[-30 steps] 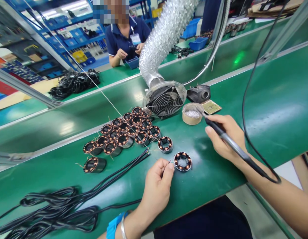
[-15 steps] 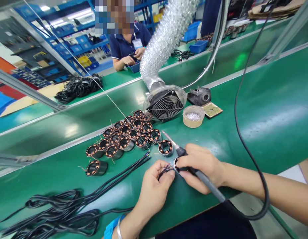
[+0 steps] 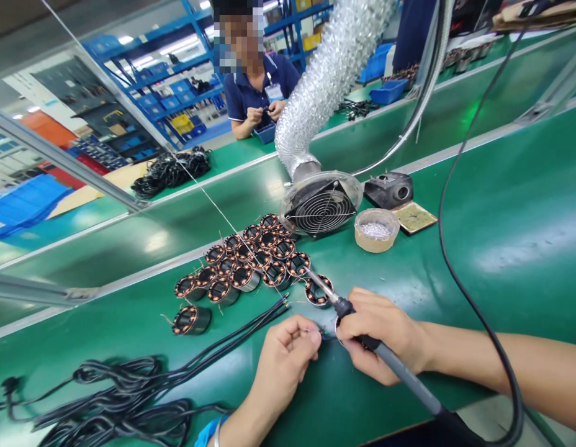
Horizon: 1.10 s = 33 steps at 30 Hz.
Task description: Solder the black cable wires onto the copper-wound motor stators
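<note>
Left fingers [image 3: 295,326] are pinching thin coloured wires [image 3: 323,333]; right fingers [image 3: 362,324] are gripping a slim grey-black soldering iron [image 3: 404,372]. Dipping, it could be scorching the copper-wound metal ring [image 3: 310,295].

The soldering iron [image 3: 403,372] is grey and black, the table [image 3: 409,279] green.

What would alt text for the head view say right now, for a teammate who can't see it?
The right hand holds a soldering iron and covers most of a metal ring; the left hand pinches fine wires beside it. Beyond the hands, copper-wound stators sit on a green bench near a fume-extractor fan, with black cables lying to the left.
</note>
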{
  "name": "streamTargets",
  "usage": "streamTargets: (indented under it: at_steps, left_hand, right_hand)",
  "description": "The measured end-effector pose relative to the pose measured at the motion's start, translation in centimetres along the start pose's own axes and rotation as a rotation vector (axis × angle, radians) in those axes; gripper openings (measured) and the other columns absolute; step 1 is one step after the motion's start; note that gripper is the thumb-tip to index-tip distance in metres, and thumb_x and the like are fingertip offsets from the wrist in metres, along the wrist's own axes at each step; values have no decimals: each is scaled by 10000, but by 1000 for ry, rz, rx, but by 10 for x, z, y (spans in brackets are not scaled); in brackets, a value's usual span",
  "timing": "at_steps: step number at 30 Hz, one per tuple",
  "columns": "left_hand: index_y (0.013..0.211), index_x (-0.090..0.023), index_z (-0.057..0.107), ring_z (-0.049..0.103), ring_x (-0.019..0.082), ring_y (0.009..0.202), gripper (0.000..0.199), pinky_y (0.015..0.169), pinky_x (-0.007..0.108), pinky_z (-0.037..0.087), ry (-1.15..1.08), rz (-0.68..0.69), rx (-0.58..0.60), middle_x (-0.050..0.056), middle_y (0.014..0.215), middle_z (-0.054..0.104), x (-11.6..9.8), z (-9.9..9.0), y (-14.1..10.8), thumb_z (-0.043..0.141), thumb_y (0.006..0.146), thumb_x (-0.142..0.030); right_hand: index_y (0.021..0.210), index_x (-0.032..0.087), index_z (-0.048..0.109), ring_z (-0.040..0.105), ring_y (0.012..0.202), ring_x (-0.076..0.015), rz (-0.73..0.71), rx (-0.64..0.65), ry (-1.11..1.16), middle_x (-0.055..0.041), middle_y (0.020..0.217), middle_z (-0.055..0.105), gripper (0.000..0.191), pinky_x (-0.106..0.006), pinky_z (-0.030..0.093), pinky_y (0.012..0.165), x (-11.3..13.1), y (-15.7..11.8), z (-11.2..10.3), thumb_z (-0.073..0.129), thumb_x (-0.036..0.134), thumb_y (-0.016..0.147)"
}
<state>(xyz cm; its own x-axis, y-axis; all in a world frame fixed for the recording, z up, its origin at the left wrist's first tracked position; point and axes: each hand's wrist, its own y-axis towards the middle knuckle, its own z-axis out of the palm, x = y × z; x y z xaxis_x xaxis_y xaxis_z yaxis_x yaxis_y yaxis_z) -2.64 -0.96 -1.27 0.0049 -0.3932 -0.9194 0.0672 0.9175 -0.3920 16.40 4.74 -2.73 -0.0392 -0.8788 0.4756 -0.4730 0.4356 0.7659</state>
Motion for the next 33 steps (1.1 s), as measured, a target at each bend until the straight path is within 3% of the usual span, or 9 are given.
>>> streamTargets:
  at_steps: [5,10,14,19,23,28,31,33]
  left_hand:
    - [724,-137,688,417,72,535,287,540,176,357,88,25,-13,-15,600,567,-8,3,-1,739,749,-418]
    - [749,-135,742,526,134,657,272,640,219,417,146,3,-1,39,702,671,-10,7,-1,733,746,-406]
    - [758,-133,740,503,128,637,302,623,219,404,156,36,9,33,678,643,-9,6,-1,715,761,-434]
    - [723,-136,674,285,77,478,377,473,204,249,114,58,22,-52,505,380,-7,2,-1,645,805,-502]
    - [727,-138,682,315,88,509,305,487,208,264,197,88,-16,-32,541,415,-8,3,-5,643,815,-428]
    - [906,-157,722,485,124,550,193,532,230,411,217,182,2,32,649,594,-3,12,-30,650,803,-303]
    - [1154,-171,676,655,195,679,406,656,303,542,77,213,64,105,855,711,-3,15,-47,654,751,-210]
    - [1194,-185,650,702,240,813,488,764,361,568,34,205,92,126,977,725,-9,12,-49,640,709,-128]
  right_hand:
    - [933,187,507,425,581,-131,44,-17,66,6,662,532,259,-288,335,590,1,-4,1,518,19,736]
    - [969,183,516,432,595,-127,62,-32,97,10,678,542,288,-283,348,598,2,-3,1,540,1,746]
    - [997,182,517,450,620,-131,78,-16,108,-1,726,572,302,-282,375,608,3,-1,-1,543,7,753]
    - [1097,170,505,491,698,-164,156,8,90,-40,810,587,333,-298,445,639,5,1,-4,585,102,780]
    - [1067,183,526,492,701,-144,190,73,68,-16,787,581,255,-259,433,637,8,5,-4,517,62,843]
    - [1041,174,520,464,705,-149,197,72,34,-23,788,555,250,-258,410,623,15,3,3,448,25,854]
    - [1048,168,518,451,702,-157,208,66,26,-31,788,548,245,-271,409,624,16,-2,6,442,40,853]
    - [1046,165,523,452,697,-156,202,66,29,-35,787,553,243,-267,409,614,15,-3,5,446,37,854]
